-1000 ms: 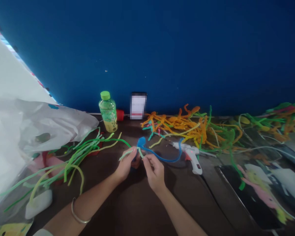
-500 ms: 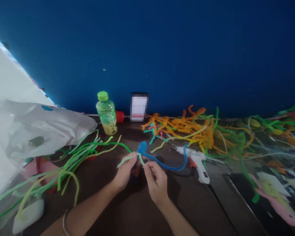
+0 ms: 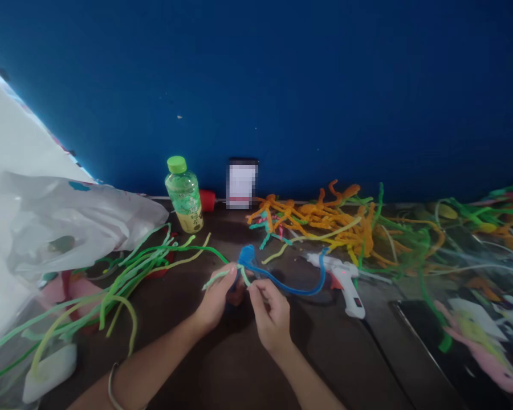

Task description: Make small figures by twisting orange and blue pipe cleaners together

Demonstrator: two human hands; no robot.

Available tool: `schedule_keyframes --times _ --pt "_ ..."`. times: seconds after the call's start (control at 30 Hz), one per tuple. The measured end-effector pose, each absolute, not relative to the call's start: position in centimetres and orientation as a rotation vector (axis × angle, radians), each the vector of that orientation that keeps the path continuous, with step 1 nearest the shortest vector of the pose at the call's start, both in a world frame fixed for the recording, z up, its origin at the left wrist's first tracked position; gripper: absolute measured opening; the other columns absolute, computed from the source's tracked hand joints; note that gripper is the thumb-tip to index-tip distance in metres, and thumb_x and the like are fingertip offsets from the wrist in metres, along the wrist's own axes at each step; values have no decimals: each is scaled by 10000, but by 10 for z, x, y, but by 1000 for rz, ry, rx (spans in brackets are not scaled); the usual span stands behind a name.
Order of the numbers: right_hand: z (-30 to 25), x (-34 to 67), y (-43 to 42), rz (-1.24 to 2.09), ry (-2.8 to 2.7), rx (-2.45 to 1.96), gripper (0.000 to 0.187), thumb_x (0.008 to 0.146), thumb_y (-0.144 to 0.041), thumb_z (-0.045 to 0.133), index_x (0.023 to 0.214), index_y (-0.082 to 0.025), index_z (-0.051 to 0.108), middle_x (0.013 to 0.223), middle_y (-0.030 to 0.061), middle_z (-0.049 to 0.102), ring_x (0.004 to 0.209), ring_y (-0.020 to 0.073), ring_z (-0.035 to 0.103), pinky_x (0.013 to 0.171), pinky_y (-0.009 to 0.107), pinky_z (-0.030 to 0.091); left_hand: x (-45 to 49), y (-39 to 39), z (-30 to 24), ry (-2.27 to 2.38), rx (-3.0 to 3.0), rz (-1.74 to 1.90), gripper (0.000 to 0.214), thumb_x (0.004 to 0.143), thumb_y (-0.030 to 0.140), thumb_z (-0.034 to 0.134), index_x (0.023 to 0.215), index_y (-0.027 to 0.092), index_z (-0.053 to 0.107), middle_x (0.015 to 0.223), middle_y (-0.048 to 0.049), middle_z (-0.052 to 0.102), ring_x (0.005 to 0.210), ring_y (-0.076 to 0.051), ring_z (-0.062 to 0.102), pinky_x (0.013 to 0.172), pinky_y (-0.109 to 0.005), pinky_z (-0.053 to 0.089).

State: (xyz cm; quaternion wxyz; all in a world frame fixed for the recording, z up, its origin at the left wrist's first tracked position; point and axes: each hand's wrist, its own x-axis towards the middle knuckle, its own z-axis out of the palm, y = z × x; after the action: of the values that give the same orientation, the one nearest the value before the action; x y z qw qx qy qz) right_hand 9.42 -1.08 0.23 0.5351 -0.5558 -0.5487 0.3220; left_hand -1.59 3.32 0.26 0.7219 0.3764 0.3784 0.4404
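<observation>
Between my hands is a blue pipe cleaner piece with a wound, bulky head and a long tail curving off to the right. A pale green pipe cleaner crosses just below that head. My left hand grips the blue piece and the green strand near the crossing, one green end sticking out to the left. My right hand pinches the green strand's other end between thumb and fingertips. Fingers partly hide the lower portion of the blue piece.
A white glue gun lies to the right, its cord running forward. Orange pipe cleaner figures are heaped behind it. Green pipe cleaners spread at left beside a drink bottle and plastic bag. A phone leans on the blue wall.
Almost nothing differs. The view has shifted very slightly; both hands keep their hold on the blue piece and the pale green strand.
</observation>
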Motion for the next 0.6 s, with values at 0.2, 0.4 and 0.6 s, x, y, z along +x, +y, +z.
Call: schedule_keyframes --times 0.2,0.4,0.6 --pt "4 93 -11 774 -1267 -1329 173 832 -279 464 733 -158 538 514 -39 472 421 59 388 396 167 292 -16 33 3 814 846 966 371 771 471 497 604 142 460 520 44 390 427 -47 327 424 -185 274" --pt "6 91 -11 794 -1264 -1338 185 837 -294 463 738 -160 542 520 -31 484 433 70 420 407 173 322 -15 33 -1 825 819 971 357 766 480 498 659 140 498 530 40 398 437 -53 337 418 -184 271" --pt "7 92 -12 786 -1271 -1344 177 831 -289 473 734 -161 548 515 -34 485 434 70 429 410 173 326 -15 33 -1 815 841 962 358 772 479 487 695 132 532 519 47 375 416 -46 319 408 -183 260"
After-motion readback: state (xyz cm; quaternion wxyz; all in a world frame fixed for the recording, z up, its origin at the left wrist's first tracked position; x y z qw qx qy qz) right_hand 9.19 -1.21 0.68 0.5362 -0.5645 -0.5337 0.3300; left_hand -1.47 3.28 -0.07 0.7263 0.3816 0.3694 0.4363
